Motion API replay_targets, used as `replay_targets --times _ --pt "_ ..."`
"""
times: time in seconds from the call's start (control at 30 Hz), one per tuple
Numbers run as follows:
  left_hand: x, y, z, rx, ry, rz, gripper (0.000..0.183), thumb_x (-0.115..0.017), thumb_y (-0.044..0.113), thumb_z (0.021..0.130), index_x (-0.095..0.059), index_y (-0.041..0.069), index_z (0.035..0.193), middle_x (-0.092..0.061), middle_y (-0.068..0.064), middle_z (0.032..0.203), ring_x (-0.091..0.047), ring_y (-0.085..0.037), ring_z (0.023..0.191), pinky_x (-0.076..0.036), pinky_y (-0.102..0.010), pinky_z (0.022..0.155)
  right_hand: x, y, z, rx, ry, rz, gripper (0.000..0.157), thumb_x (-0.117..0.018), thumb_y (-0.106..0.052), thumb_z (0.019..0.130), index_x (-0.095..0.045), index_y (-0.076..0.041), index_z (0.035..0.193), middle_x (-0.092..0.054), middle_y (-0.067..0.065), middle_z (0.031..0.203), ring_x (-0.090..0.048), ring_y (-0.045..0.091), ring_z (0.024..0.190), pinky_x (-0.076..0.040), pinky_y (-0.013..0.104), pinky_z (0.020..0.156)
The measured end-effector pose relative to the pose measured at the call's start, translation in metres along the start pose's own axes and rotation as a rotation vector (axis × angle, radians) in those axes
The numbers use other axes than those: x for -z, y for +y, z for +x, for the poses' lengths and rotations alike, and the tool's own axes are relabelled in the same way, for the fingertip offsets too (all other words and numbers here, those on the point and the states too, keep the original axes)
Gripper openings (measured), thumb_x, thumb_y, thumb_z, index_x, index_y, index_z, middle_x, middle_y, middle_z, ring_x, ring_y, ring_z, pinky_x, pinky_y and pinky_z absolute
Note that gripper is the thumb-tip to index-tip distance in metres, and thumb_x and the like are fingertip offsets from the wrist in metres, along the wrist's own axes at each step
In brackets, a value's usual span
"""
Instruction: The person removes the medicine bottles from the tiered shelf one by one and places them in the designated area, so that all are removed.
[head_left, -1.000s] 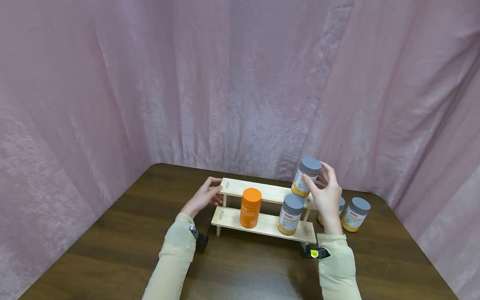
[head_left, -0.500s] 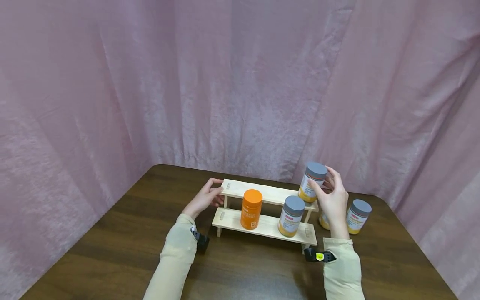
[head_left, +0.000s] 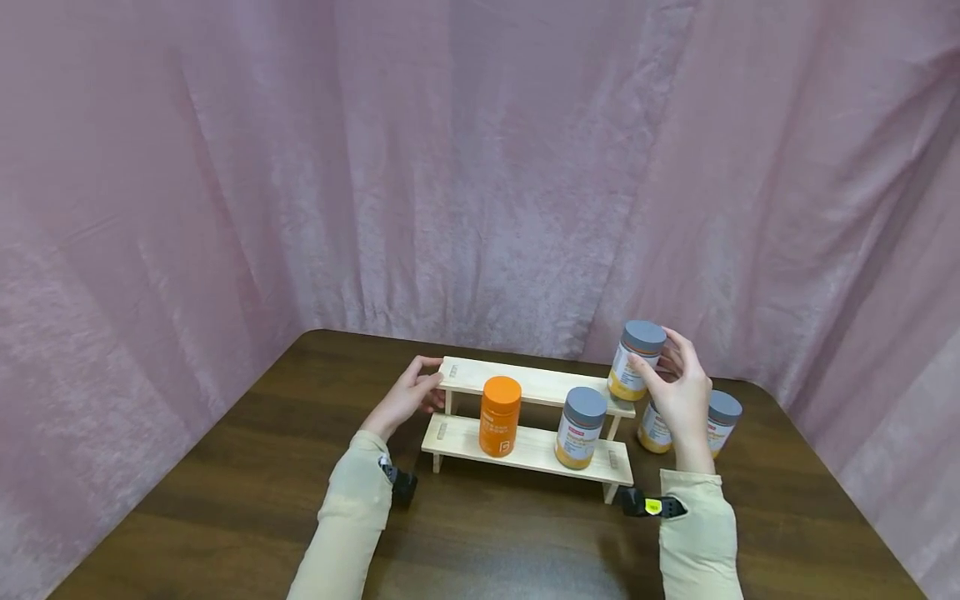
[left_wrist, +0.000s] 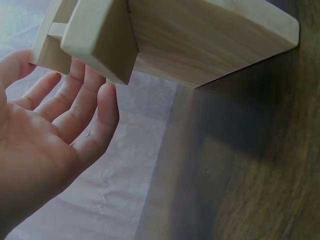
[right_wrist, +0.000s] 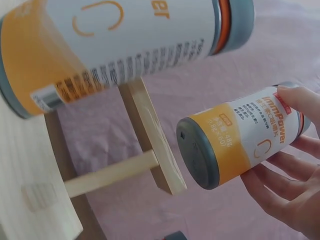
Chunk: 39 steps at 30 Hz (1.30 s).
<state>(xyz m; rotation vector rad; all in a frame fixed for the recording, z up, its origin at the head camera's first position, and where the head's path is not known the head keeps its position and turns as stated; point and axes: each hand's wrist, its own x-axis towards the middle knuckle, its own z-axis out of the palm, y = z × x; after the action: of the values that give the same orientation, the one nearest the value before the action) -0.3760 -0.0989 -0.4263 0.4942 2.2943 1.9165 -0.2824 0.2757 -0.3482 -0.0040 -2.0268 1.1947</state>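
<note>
**White-and-yellow cylindrical jar with a grey lid (right_wrist: 235, 140) held at a pale wooden two-tier rack (head_left: 525, 380)**

The jar is gripped in the person's right hand (head_left: 684, 398), with the thumb on one side and the fingers curved round the other. It is held lid up at the right end of the rack's upper board; in the right wrist view, a gap is shown between its base and the wood.

The left end of that board is touched by the left hand (head_left: 405, 396). Its fingers are loosely curved and the thumb is held apart from them; how firmly the wood is pressed cannot be told.

On the lower board, a bright orange cylindrical bottle (head_left: 499, 418) is stood toward the left, and a second grey-lidded jar (head_left: 580, 429) toward the right. Near the rack's right end, a third white-and-yellow jar (head_left: 655, 430) and a fourth jar, grey-lidded (head_left: 724, 407), are set on the dark brown wood-grained table (head_left: 262, 450), both partly hidden by the right hand. Black straps (head_left: 671, 507) are worn at both wrists, by cream sleeves (head_left: 697, 542). The scene is backed by a pink, softly shining curtain (head_left: 487, 167), hung in folds.
</note>
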Motion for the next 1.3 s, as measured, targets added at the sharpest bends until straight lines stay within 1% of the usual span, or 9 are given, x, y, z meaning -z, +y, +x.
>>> replay_targets --times 0.1,0.27,0.33,0.4,0.5,0.7,0.9,1.1,1.3 --pt "0.001 0.000 -0.002 0.003 0.012 0.002 0.040 -0.046 0.018 0.103 -0.037 0.006 0.139 -0.064 -0.003 0.078 -0.062 -0.011 0.066 -0.049 -0.032 0.064 0.003 0.001 0.001 -0.001 -0.015 -0.010 0.061 -0.078 -0.015 0.081 -0.052 -0.009 0.136 -0.067 0.022 0.119 -0.055 -0.013 0.085 -0.044 0.003 0.073" --pt "0.002 0.002 -0.005 -0.012 0.025 0.013 0.038 -0.046 0.019 0.103 -0.038 0.007 0.138 -0.066 -0.014 0.084 -0.062 -0.012 0.066 -0.048 -0.029 0.063 0.008 0.003 0.002 0.002 -0.016 -0.016 0.062 -0.078 -0.013 0.081 -0.051 -0.009 0.137 -0.066 0.021 0.121 -0.055 -0.013 0.086 -0.043 0.003 0.075" --pt "0.003 0.003 -0.006 -0.021 0.021 0.024 0.039 -0.046 0.019 0.103 -0.038 0.007 0.139 -0.066 -0.018 0.086 -0.062 -0.012 0.066 -0.048 -0.029 0.063 0.010 0.003 0.002 -0.009 -0.012 -0.014 0.061 -0.077 -0.014 0.082 -0.051 -0.009 0.137 -0.065 0.020 0.124 -0.054 -0.014 0.087 -0.043 0.004 0.076" --pt "0.004 0.003 -0.006 -0.018 0.020 0.031 0.039 -0.046 0.020 0.103 -0.038 0.007 0.139 -0.066 -0.020 0.087 -0.062 -0.011 0.067 -0.048 -0.029 0.063 0.013 0.004 0.001 -0.025 -0.007 -0.019 0.061 -0.076 -0.015 0.083 -0.051 -0.010 0.138 -0.064 0.019 0.126 -0.053 -0.014 0.086 -0.043 0.004 0.076" --pt "0.005 0.003 -0.006 -0.015 0.018 0.029 0.040 -0.046 0.020 0.103 -0.037 0.006 0.140 -0.066 -0.020 0.087 -0.062 -0.011 0.066 -0.048 -0.030 0.063 0.017 0.006 0.001 -0.056 0.003 -0.027 0.061 -0.076 -0.017 0.083 -0.050 -0.011 0.138 -0.064 0.019 0.126 -0.053 -0.014 0.086 -0.042 0.004 0.075" --pt "0.005 0.001 -0.007 -0.010 0.017 0.018 0.041 -0.046 0.020 0.103 -0.036 0.005 0.140 -0.066 -0.010 0.082 -0.062 -0.010 0.066 -0.047 -0.028 0.062 0.025 0.007 0.001 -0.093 0.034 -0.041 0.062 -0.077 -0.019 0.082 -0.051 -0.014 0.138 -0.064 0.019 0.125 -0.053 -0.014 0.086 -0.042 0.005 0.076" --pt "0.004 0.002 -0.008 -0.007 0.019 0.018 0.041 -0.046 0.019 0.103 -0.036 0.006 0.140 -0.065 -0.004 0.080 -0.062 -0.010 0.066 -0.047 -0.029 0.063 0.035 0.012 0.002 -0.128 0.045 -0.062 0.064 -0.077 -0.023 0.083 -0.050 -0.016 0.140 -0.063 0.022 0.127 -0.050 -0.017 0.085 -0.041 0.005 0.075" --pt "0.004 0.004 -0.009 0.000 0.011 0.017 0.042 -0.045 0.021 0.103 -0.035 0.006 0.142 -0.065 -0.009 0.083 -0.062 -0.011 0.066 -0.047 -0.029 0.063 0.039 0.015 0.003 -0.201 0.079 -0.067 0.063 -0.077 -0.027 0.082 -0.050 -0.022 0.139 -0.065 0.019 0.126 -0.052 -0.015 0.086 -0.041 0.006 0.075" --pt "0.004 0.004 -0.011 0.000 0.012 0.019 0.044 -0.045 0.021 0.103 -0.034 0.006 0.143 -0.066 -0.017 0.087 -0.062 -0.011 0.067 -0.048 -0.030 0.063 0.043 0.017 0.003 -0.207 0.096 -0.069 0.062 -0.077 -0.029 0.082 -0.051 -0.023 0.138 -0.064 0.020 0.126 -0.054 -0.014 0.086 -0.041 0.006 0.073"
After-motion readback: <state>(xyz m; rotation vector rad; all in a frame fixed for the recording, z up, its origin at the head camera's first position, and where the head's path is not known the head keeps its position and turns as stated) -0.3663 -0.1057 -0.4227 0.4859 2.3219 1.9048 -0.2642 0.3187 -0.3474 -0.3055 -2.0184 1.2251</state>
